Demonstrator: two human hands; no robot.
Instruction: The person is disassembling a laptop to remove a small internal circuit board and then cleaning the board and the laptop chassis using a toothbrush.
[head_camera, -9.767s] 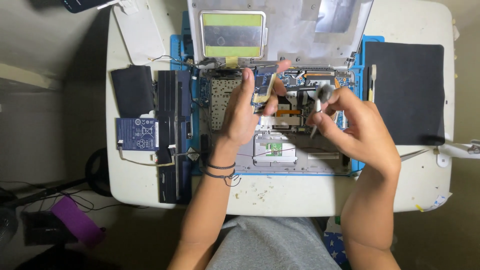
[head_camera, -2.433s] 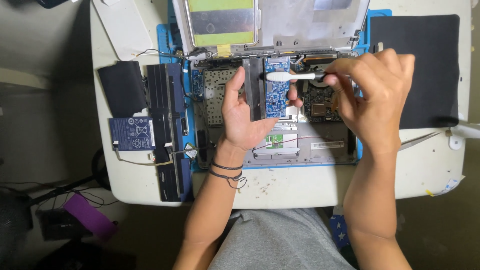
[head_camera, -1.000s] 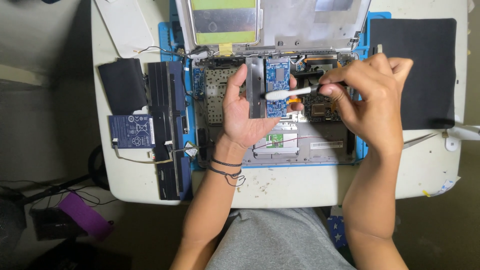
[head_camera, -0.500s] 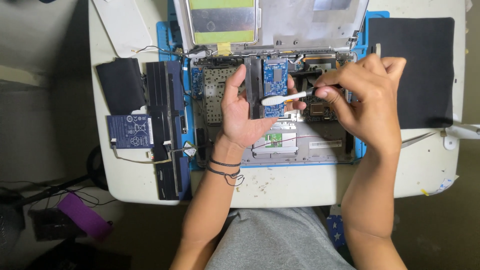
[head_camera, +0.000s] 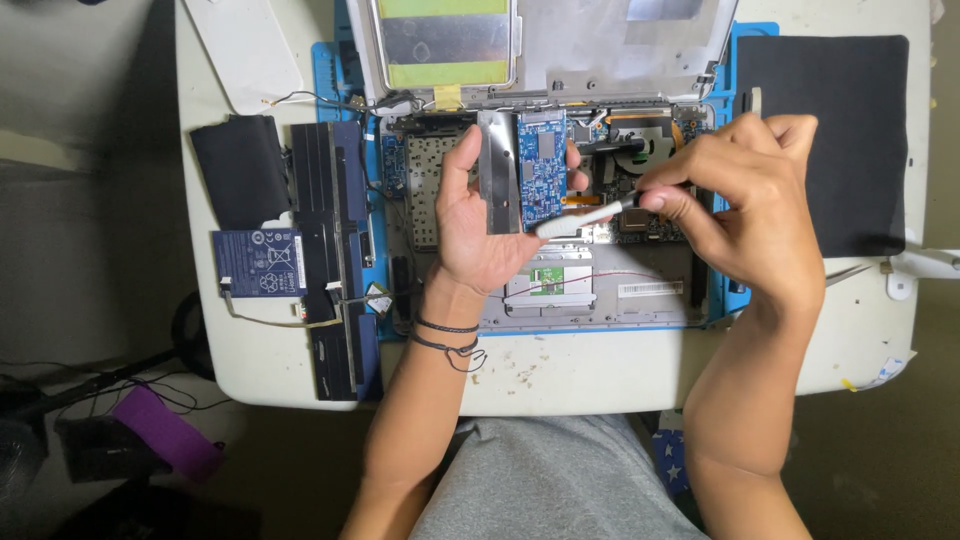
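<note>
The white table (head_camera: 600, 370) carries my opened laptop (head_camera: 545, 200), its base stripped to bare boards and its lid standing at the far edge; I take that as the dismantling largely done. Left of the laptop lie parts already out: a long black battery pack (head_camera: 335, 250), a flat black pad (head_camera: 240, 168) beyond it and a small blue-labelled module (head_camera: 258, 263). Right of the laptop sits a black mat (head_camera: 840, 130). Over the laptop's middle my left hand (head_camera: 480, 235) grips a blue circuit board (head_camera: 543, 180) on its metal plate, lifted clear. My right hand (head_camera: 745, 205) pinches a white brush (head_camera: 580, 218), its head at the board's lower edge, probably touching. Cleaning looks under way; reassembly is all left.
</note>
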